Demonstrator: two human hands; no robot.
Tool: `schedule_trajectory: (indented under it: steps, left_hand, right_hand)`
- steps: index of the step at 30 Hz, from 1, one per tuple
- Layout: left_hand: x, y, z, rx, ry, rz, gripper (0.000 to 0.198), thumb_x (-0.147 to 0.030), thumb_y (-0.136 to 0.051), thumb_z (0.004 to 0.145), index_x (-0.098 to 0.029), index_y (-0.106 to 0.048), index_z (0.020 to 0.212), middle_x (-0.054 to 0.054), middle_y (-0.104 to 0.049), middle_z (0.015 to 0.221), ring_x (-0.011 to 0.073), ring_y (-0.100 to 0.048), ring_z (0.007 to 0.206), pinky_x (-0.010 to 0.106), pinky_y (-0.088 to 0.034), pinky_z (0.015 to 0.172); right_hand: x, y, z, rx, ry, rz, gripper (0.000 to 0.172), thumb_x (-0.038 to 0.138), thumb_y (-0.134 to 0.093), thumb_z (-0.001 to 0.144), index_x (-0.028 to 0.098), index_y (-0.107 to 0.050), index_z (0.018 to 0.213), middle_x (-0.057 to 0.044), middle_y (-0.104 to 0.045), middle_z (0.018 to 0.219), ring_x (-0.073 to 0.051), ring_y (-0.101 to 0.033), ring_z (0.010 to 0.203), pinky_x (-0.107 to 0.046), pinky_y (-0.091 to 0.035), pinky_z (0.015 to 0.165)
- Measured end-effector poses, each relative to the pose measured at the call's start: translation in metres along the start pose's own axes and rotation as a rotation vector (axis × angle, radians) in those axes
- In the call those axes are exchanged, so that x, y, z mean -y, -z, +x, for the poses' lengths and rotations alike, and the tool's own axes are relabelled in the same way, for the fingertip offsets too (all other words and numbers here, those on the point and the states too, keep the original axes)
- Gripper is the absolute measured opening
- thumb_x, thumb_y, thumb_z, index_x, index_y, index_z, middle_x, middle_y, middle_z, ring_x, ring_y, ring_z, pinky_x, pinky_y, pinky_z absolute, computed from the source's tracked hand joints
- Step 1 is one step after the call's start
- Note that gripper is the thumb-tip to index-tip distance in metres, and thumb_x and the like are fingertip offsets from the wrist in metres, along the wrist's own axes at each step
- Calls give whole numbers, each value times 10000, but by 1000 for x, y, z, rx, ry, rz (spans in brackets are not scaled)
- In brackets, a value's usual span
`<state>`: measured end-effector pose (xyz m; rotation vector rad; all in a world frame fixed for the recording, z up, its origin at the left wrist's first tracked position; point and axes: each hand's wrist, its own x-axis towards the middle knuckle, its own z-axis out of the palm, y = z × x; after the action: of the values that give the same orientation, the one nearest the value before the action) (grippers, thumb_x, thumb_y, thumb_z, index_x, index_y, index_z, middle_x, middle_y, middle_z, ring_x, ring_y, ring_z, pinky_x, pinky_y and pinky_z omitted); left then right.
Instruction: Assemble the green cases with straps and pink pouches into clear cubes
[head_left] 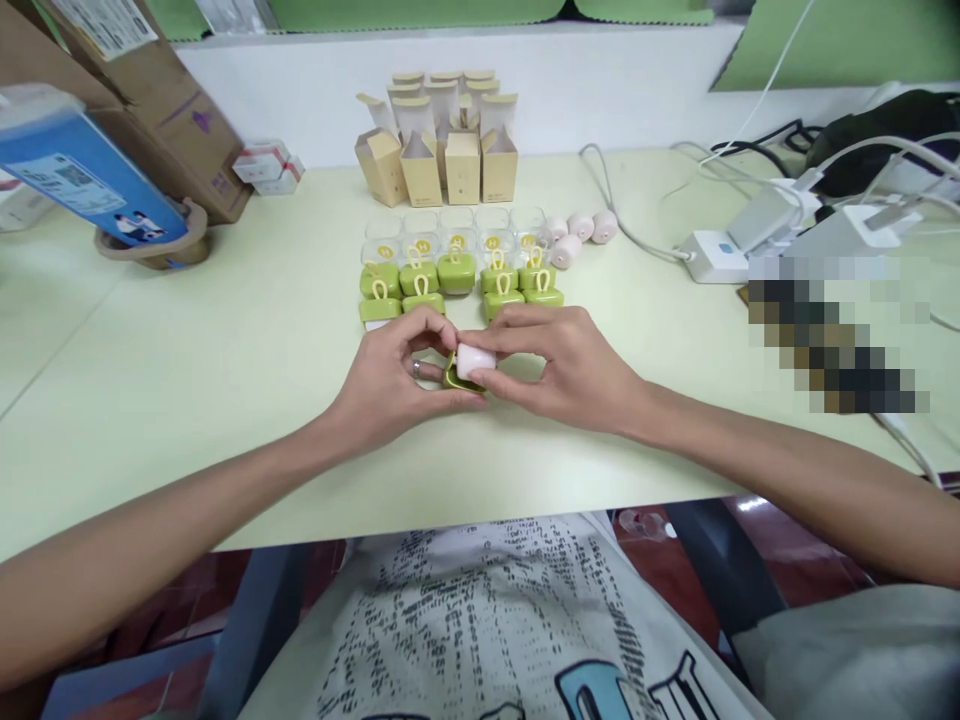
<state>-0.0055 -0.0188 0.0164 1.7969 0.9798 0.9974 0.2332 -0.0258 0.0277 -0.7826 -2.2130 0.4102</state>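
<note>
Near the table's front edge, my left hand (397,375) grips a small green case (454,378), with a ring on one finger. My right hand (559,365) pinches a pale pink rounded piece (475,361) at the mouth of that case, partly inside it. Fingertips of both hands meet around the two items. Just beyond them stand several green cases (457,271) with yellow loops, in two rows. Behind these are clear plastic containers (420,240) with yellow marks. Several pale pink pieces (580,226) lie to their right.
Open cardboard boxes (463,168) stand at the back of the table (225,330). A blue package in a holder (97,185) and large cartons (176,130) are at the left. White chargers (716,257) and cables lie at the right, near a pixelated patch.
</note>
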Motion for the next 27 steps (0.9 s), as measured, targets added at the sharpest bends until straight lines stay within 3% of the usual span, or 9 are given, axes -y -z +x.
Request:
schedule_trajectory:
  steps: [4,9,14,17,23,27]
  left_hand:
    - [4,0,1,4,13,-35,567,-345,-1079,631,-223,-614,931,10,-709,975,168,-728,866,263,-656,672]
    - [4,-1,0,-20,-16,-33,608,-349,-1092,622,-228,-596,952,16,-703,1017,185,-746,939,256,-658,691]
    - [4,0,-2,53,-41,-117,493,-398,-975,832,-250,-592,1104,41,-699,1144,194,-758,1081,249,-672,769]
    - [9,2,0,96,-56,-190,461,-427,-951,880,-260,-611,1142,42,-692,1190,186,-750,1107,258,-663,824]
    - [16,6,6,44,-203,-104,341,-429,-931,923,-251,-777,1168,57,-730,1139,187,-722,1084,319,-610,943]
    - [15,7,6,18,-307,-57,272,-389,-875,984,-287,-809,1228,71,-747,1161,198,-698,1118,361,-599,1002]
  right_hand:
    - [-2,-4,-1,-23,6,-47,391,536,-665,1120,228,-860,1261,-41,-772,903,-190,-697,827,-336,-543,771]
    - [-2,-10,-5,-76,-92,95,309,486,-780,1060,230,-822,1228,-55,-844,1122,-211,-776,951,-370,-652,869]
    - [-6,-7,-4,-87,-131,199,398,637,-730,1049,256,-801,1137,-72,-799,1192,-236,-763,1066,-378,-705,856]
    - [-8,-5,-3,-80,-129,260,431,682,-732,1025,269,-794,1133,-80,-752,1225,-247,-730,1145,-384,-715,873]
    - [-9,-5,-2,-61,-187,382,507,687,-861,922,251,-700,1125,-74,-740,1180,-243,-747,1102,-397,-727,859]
    - [-12,-5,-5,-17,-239,495,514,635,-886,921,258,-671,1195,-67,-747,1239,-236,-809,1060,-394,-743,839]
